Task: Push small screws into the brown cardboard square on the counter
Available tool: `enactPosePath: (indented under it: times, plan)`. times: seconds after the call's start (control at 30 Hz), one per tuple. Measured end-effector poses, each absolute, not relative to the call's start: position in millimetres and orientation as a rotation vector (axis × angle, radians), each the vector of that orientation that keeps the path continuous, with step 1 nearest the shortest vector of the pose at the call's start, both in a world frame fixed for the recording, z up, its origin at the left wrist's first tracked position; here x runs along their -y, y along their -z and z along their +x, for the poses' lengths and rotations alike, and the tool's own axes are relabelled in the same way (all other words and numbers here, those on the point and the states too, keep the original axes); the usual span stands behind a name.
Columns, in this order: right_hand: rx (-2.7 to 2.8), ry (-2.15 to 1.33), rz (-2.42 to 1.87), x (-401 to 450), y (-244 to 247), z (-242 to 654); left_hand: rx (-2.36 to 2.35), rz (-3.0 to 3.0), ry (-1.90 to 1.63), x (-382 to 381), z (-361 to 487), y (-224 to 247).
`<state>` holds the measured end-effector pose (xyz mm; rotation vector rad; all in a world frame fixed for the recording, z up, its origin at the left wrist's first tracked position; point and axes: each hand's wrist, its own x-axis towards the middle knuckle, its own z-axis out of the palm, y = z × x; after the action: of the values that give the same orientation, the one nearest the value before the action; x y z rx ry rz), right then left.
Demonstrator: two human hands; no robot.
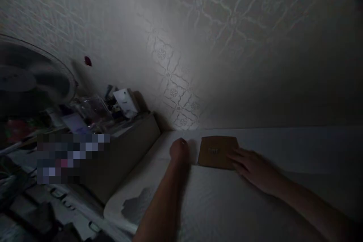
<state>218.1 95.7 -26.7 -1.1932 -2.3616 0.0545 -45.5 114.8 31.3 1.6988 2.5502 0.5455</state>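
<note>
A flat brown case [217, 153] with faint lettering lies on the pale surface against the wall; its exact kind cannot be made out in the dim light. My right hand [252, 168] rests on the case's right edge, fingers stretched out over it. Just left of the case, and apart from it, my left hand [179, 152] is closed in a fist on the pale surface. Whatever that fist may hold is hidden.
On the left, a cabinet [133, 147] bears a white box [125, 100], a clear plastic container [95, 109] and other clutter. A large fan [36, 75] stands behind it. Patterned wallpaper [178, 87] covers the wall ahead. A grey patch [137, 204] shows on the pale bed-like surface [215, 204].
</note>
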Motion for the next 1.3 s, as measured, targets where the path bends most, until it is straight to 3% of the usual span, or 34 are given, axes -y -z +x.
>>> enactPosePath:
  times: [0.13,0.33,0.8,1.03,1.3]
  plan:
    - [2.348,-0.039,-1.185,-94.6,26.1,217.3,-2.280,1.953,-0.639,-114.1,-30.9,-37.8]
    - [2.361,-0.025,-1.194,-93.1,24.2,217.2,-1.763,2.225,-0.427,-107.1,-3.4,-37.5]
    - [2.362,0.008,-1.195,-92.9,23.4,217.3,-1.793,2.079,-0.661,-111.6,-4.5,-28.7]
    - [2.361,-0.010,-1.183,-94.2,25.1,217.9,-2.158,1.896,-0.822,-116.4,-26.0,-34.1]
    - [2.361,-0.021,-1.186,-93.6,24.8,217.8,-2.538,1.545,-0.652,-118.9,-51.0,-24.5]
